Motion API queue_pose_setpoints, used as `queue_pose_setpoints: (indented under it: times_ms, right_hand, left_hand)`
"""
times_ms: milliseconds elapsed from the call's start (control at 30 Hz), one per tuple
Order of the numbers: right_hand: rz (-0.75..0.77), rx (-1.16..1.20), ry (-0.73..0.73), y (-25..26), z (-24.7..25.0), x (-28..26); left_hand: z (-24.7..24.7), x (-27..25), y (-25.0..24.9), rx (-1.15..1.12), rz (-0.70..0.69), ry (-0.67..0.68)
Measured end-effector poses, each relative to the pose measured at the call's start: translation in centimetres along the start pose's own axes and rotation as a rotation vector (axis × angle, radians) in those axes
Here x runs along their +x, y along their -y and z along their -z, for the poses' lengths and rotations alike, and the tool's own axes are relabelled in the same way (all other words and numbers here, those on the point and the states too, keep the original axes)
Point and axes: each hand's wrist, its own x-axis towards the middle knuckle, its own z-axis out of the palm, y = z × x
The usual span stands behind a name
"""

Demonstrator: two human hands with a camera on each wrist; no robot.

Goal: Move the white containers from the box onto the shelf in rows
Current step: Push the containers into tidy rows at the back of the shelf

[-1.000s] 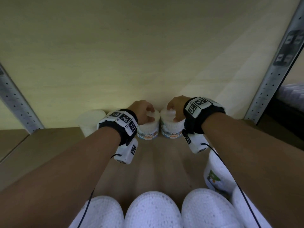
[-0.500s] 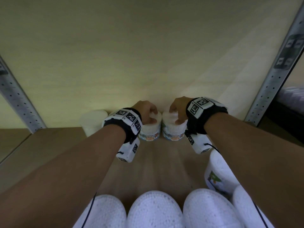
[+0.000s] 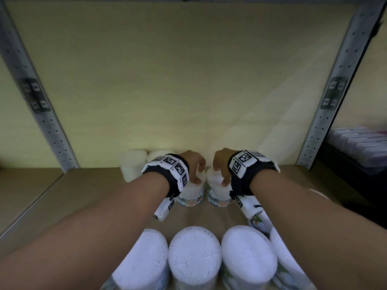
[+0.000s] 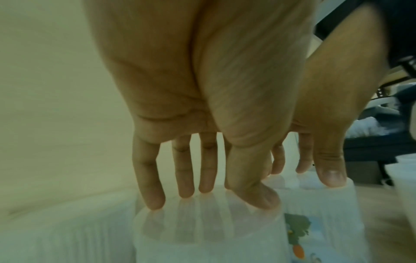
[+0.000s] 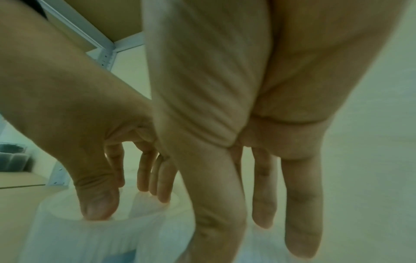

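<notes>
Brown shelf [image 3: 88, 189], pale yellow back panel [image 3: 188, 80], grey perforated uprights [image 3: 50, 122].

Both forearms reached far in, hands side by side, palms down.
The left hand [image 3: 193, 164] gripped the left cotton bud container [image 3: 191, 194] by its top with thumb and fingertips; the right hand [image 3: 222, 162] gripped the right cotton bud container [image 3: 218, 196] likewise.

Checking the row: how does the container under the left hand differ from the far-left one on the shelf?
The left hand grips the near container from above; the far-left container stands untouched. The near container is farther forward; the far-left container is nearer the back wall. Both are white, upright cylinders.
</notes>
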Motion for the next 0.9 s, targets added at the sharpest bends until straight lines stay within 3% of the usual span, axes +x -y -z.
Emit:
queue_pose_setpoints:
  times_ms: [300,400,733,900]
  right_hand:
    - [-0.025,-0.02,0.025,2.3,-0.7,-5.8]
    - [-0.052,-0.09,0.044,1.2,-3.7,-4.4]
    - [-0.114,0.085,0.042,-2.1,-8.1,-3.4]
    - [-0.049,0.131,0.094,3.7,-1.0,-14.0]
  left_hand:
    - [-0.7,-5.3,-3.2,0.004,-0.054,0.027]
    - [-1.4,-6.6,-3.9,-0.003,-0.051,0.032]
    - [-2.2,-9.5,-5.2,-0.009,-0.023,-0.01]
    - [-2.3,-10.0,-5.5,-0.022,0.014,0.008]
